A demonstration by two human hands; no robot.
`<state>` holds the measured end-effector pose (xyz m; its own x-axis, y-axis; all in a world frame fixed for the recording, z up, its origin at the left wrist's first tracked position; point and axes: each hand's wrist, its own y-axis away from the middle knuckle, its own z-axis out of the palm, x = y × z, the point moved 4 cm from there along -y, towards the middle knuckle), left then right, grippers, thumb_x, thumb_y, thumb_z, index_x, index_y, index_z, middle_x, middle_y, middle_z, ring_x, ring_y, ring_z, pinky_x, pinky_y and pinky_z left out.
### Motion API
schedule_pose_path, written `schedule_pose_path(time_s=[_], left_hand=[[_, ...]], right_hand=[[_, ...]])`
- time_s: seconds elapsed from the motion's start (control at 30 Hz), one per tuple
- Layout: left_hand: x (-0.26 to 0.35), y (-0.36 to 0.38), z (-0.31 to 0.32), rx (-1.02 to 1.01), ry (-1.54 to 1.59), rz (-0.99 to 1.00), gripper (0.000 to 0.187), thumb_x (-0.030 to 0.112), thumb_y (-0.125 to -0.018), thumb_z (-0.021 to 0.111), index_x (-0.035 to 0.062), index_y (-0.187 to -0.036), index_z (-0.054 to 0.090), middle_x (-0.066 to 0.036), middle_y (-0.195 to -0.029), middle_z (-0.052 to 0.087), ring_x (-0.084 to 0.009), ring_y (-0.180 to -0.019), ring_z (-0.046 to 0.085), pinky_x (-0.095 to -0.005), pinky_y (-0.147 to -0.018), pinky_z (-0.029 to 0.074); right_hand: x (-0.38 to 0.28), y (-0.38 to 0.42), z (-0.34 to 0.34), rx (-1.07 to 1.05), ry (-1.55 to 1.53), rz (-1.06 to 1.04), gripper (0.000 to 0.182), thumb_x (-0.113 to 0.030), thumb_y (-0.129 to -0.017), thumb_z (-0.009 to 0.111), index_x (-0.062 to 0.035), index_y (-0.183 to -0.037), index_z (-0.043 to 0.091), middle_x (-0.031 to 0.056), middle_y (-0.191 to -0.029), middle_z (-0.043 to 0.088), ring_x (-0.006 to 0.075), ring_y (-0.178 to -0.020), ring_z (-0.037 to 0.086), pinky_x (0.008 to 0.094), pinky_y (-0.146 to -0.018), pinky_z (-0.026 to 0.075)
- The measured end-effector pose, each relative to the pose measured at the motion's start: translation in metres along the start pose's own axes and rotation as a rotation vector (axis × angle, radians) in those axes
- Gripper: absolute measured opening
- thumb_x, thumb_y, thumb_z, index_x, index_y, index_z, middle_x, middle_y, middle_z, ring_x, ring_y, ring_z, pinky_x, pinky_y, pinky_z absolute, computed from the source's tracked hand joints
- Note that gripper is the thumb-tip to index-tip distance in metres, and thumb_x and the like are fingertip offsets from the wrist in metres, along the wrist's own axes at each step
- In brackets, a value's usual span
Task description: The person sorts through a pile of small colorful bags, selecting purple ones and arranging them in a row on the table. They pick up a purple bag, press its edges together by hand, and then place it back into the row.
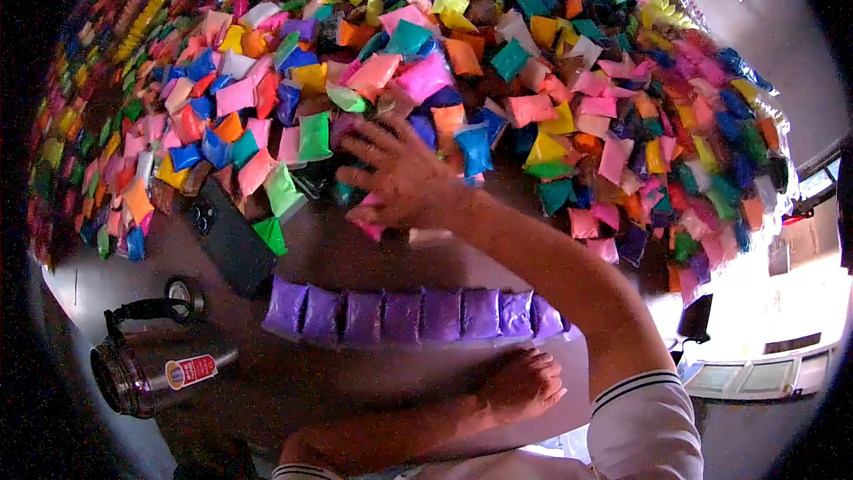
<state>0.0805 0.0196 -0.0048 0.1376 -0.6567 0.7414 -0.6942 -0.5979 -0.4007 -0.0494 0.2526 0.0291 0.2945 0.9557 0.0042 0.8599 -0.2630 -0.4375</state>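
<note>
My right hand (404, 173) reaches over the front edge of a big heap of small coloured packets (426, 76), fingers spread, palm down. Pink, green and blue packets lie around its fingertips, and I see none gripped. My left hand (524, 382) rests near the table's front edge, its fingers curled in. Whatever may be inside that hand is hidden. Between the two hands runs a joined strip of several purple packets (402, 315), lying flat from left to right. Its right end passes close to my right forearm.
A dark phone (233, 244) lies at the heap's left front edge. Left of the strip, a metal flask (160, 373) with a black handle and a red-white label lies on its side. A round lid-like piece (185, 296) is beside it. The heap fills the table's (355, 253) far side.
</note>
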Motion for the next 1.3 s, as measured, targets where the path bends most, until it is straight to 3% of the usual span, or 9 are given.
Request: schedule_pose_path(time_s=[0.13,0.43,0.53,0.6,0.73,0.87,0.93,1.1,1.3], left_hand=[[0.0,-0.001,0.002,-0.03,-0.019,0.0,0.022,0.021,-0.085,0.06,0.0065,-0.069,0.061,-0.01,-0.078,0.058,-0.0257,-0.083,0.057,-0.0395,-0.084,0.044],[0.001,0.0,0.003,0.023,-0.027,0.022,0.021,0.02,-0.084,0.06,0.0071,-0.067,0.06,-0.009,-0.076,0.057,-0.0261,-0.082,0.056,-0.0401,-0.081,0.044],[0.001,-0.001,0.002,0.011,-0.02,0.021,0.021,0.02,-0.083,0.06,0.0069,-0.067,0.06,-0.009,-0.076,0.056,-0.0263,-0.082,0.056,-0.04,-0.08,0.044],[-0.001,0.0,0.003,-0.014,-0.035,0.019,0.021,0.021,-0.084,0.06,0.0066,-0.067,0.06,-0.01,-0.076,0.056,-0.0263,-0.083,0.056,-0.0401,-0.08,0.045],[-0.001,0.001,0.002,-0.004,-0.003,0.009,0.022,0.021,-0.084,0.06,0.0065,-0.067,0.06,-0.01,-0.076,0.057,-0.0264,-0.083,0.056,-0.0404,-0.08,0.045],[-0.001,-0.001,-0.005,-0.001,-0.022,0.044,0.023,0.022,-0.084,0.06,0.0066,-0.067,0.06,-0.009,-0.076,0.057,-0.0263,-0.082,0.057,-0.04,-0.079,0.046],[-0.003,0.0,-0.005,-0.004,-0.036,0.058,0.023,0.022,-0.084,0.06,0.0067,-0.067,0.06,-0.009,-0.076,0.057,-0.0262,-0.081,0.057,-0.0396,-0.078,0.047],[-0.006,0.002,0.006,-0.009,-0.026,0.092,0.021,0.021,-0.083,0.061,0.0069,-0.067,0.06,-0.008,-0.077,0.058,-0.0247,-0.082,0.057,-0.0393,-0.077,0.047],[-0.002,0.002,0.006,0.082,0.041,0.043,0.021,0.02,-0.083,0.061,0.0069,-0.066,0.06,-0.008,-0.076,0.057,-0.0245,-0.082,0.057,-0.0396,-0.077,0.046]], right_hand=[[0.047,0.019,-0.04,-0.068,0.135,-0.012,0.043,-0.041,-0.069,0.07,-0.013,-0.102,0.067,0.0134,-0.131,0.052,0.0312,-0.131,0.04,0.0513,-0.11,0.024],[0.154,0.085,-0.122,0.174,0.448,0.068,0.033,-0.029,-0.068,0.072,-0.0141,-0.098,0.07,0.0109,-0.129,0.056,0.0298,-0.125,0.047,0.05,-0.105,0.032],[0.177,0.094,-0.163,0.007,0.67,0.349,0.031,-0.028,-0.072,0.07,-0.0149,-0.1,0.07,0.0103,-0.127,0.058,0.0308,-0.125,0.048,0.049,-0.102,0.036],[0.213,0.1,-0.181,-0.062,0.648,0.766,0.03,-0.029,-0.076,0.069,-0.0139,-0.102,0.07,0.0099,-0.125,0.059,0.032,-0.122,0.05,0.0463,-0.099,0.04],[0.195,0.079,-0.165,0.141,0.678,0.466,0.028,-0.027,-0.079,0.067,-0.0123,-0.102,0.069,0.0115,-0.123,0.06,0.0322,-0.119,0.053,0.0441,-0.097,0.043],[0.142,0.005,-0.104,-0.028,-0.097,0.664,0.033,-0.021,-0.078,0.068,-0.0076,-0.108,0.064,0.0146,-0.123,0.06,0.033,-0.115,0.055,0.0424,-0.096,0.045],[0.116,-0.024,-0.077,0.15,-0.053,0.317,0.043,-0.02,-0.073,0.071,-0.0066,-0.113,0.061,0.0165,-0.123,0.059,0.0341,-0.115,0.055,0.0413,-0.095,0.046],[0.082,-0.071,-0.004,0.192,-0.009,-0.04,0.06,-0.03,-0.067,0.075,-0.0112,-0.121,0.058,0.0138,-0.125,0.055,0.0334,-0.12,0.05,0.0452,-0.098,0.042],[0.097,-0.067,0.028,0.21,0.162,0.157,0.061,-0.042,-0.06,0.077,-0.0174,-0.114,0.064,0.0086,-0.119,0.057,0.0272,-0.122,0.046,0.0482,-0.102,0.034]])
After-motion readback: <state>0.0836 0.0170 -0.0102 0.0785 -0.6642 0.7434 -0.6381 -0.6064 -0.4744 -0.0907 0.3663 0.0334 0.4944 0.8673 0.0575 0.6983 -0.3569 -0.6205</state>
